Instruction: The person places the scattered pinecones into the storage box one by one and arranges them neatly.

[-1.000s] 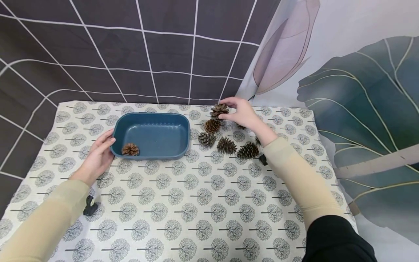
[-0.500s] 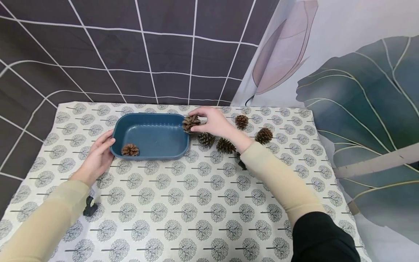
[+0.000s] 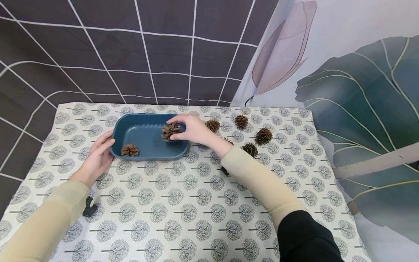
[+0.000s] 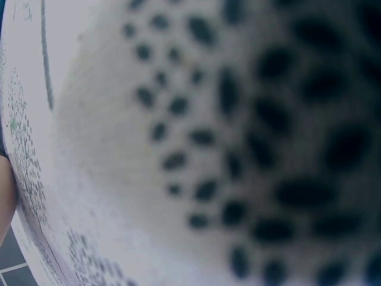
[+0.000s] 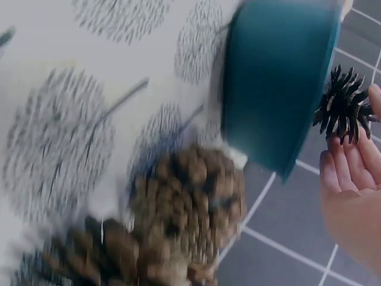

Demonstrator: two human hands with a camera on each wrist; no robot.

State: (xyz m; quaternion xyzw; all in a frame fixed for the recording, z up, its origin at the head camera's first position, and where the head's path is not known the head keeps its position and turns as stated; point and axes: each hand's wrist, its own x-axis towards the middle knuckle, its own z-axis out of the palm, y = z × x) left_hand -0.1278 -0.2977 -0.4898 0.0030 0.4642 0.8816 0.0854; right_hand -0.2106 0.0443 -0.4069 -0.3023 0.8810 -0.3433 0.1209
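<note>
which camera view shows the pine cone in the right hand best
The right wrist view: there the pine cone looks largest, its spread scales distinct, held by the right hand. The head view shows it smaller, against the blue tray; the left wrist view doesn't show it.

Indoors: a fabric-draped corner; home or studio, cannot tell. Evidence: white table (image 3: 147, 225) in black tree-print cloth; behind its far edge, dark grey hanging (image 3: 170, 54) in white tile-like grid, lines wavering like cloth; beyond its right edge, pale hanging (image 3: 370, 105) with large blue-grey and pink leaves.
</note>
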